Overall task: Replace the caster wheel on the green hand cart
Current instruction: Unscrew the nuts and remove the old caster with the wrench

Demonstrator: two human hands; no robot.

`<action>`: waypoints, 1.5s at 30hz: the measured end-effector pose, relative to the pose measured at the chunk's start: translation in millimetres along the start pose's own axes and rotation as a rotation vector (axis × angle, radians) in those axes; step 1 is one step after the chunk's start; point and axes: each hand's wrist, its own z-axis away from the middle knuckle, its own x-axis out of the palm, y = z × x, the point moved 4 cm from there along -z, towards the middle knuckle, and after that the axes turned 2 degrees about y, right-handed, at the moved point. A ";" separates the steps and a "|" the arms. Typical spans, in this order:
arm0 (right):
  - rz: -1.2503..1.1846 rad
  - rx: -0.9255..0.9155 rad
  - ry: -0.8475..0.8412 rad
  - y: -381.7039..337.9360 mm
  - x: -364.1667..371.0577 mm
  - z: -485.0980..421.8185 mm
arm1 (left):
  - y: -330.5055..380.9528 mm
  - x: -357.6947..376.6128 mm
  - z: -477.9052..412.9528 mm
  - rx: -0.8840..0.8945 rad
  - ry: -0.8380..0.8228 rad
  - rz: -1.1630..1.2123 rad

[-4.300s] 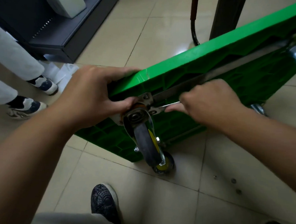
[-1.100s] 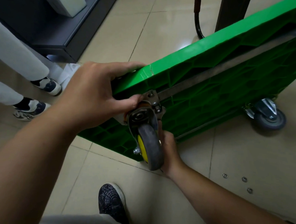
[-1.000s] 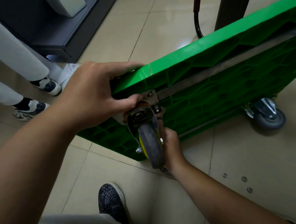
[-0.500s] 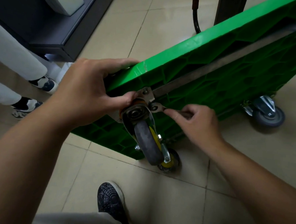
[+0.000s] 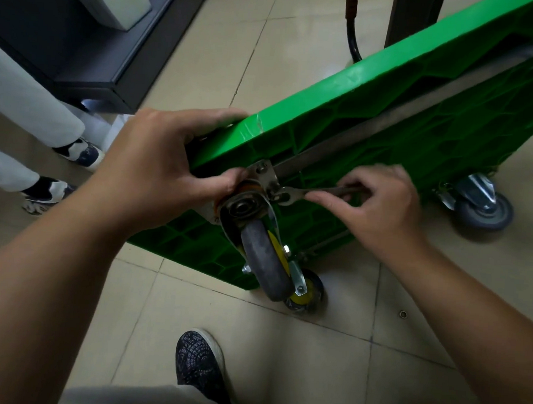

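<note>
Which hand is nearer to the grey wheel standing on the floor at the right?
Right. The right hand pinches the wrench just left of that grey wheel; the left hand grips the corner of the green cart, much farther left.

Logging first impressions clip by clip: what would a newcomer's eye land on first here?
The bright green plastic hand cart, tilted up with its ribbed underside facing the camera, fills the centre and right. At its near corner the left hand grips the deck edge beside the grey caster wheel, while the right hand holds a metal wrench at the caster's mounting plate.
</note>
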 end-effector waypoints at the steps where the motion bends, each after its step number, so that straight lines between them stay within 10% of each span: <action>1: -0.217 0.158 0.020 4.9 5.9 12.1 | -0.2 -0.1 0.1 -0.004 -0.001 0.002; 7: -0.984 0.891 0.101 -9.5 61.6 78.0 | -1.2 0.1 -0.9 0.001 -0.003 -0.011; 24: -1.217 1.105 -0.150 -41.1 107.9 94.4 | 0.7 0.5 0.2 0.003 0.014 -0.022; 31: -1.089 0.978 -0.092 -30.9 102.0 85.2 | -2.2 -0.4 -0.3 0.011 0.009 -0.039; 45: -0.098 0.206 -0.066 -4.1 6.0 -0.2 | -1.3 -0.1 -1.0 0.024 0.020 -0.044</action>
